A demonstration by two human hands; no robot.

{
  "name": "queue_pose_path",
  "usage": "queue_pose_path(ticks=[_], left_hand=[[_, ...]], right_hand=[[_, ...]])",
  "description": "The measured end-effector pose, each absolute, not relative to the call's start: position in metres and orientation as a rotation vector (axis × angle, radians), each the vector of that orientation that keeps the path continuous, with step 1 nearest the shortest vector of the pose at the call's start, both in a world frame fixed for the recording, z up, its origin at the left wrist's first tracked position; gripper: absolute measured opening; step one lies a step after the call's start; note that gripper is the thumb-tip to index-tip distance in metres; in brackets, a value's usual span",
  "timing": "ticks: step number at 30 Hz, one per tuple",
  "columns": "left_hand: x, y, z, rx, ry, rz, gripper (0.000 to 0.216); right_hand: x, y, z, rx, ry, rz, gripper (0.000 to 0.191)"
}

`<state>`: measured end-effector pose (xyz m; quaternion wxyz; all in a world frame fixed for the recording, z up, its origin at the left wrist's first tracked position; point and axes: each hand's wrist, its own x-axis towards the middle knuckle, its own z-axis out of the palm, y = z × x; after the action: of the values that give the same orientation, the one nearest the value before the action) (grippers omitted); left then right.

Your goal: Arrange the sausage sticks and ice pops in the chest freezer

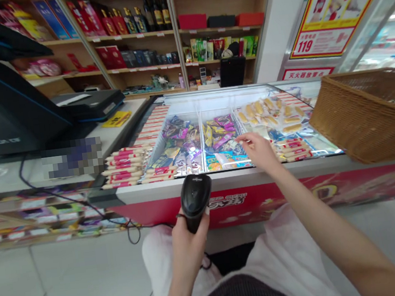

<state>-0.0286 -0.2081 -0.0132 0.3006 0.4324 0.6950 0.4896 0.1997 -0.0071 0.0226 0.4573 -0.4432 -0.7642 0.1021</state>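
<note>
Scanner [196, 192] gripped in left hand [191, 237], with fingers round the handle. Looks light, stiff, hard-shelled; probably a bit slippery on the smooth top and unlikely to take drops well. Best held by the handle, just below the head, as now. Cord [67, 196] seemingly running back toward the till [13, 113], join hidden; might tug.

Position: above the lap, just in front of the freezer [145, 192] edge, left of right hand [259, 150] and nearer the body, well apart from it.

Right hand out over the freezer, part curled; cannot tell if pinching or touching anything. Nearest to it: coloured packets [219, 133] in the freezer.

Farther out: wrapped sticks [123, 170] along the freezer's left side, wicker basket [356, 123] at right, till on tabletop [107, 135] at left, stocked shelves [147, 34] behind.
</note>
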Motion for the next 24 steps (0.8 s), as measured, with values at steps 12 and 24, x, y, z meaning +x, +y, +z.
queue_pose_path(ticks=[12, 24], left_hand=[[-0.052, -0.218, -0.012, 1.152, 1.917, 1.301, 0.045], [-0.054, -0.220, -0.014, 1.157, 1.938, 1.307, 0.047]], right_hand=[[0.008, -0.006, 0.012, -0.786, -2.400, 0.447, 0.017], [0.038, -0.010, 0.013, -1.039, -2.342, 0.315, 0.016]])
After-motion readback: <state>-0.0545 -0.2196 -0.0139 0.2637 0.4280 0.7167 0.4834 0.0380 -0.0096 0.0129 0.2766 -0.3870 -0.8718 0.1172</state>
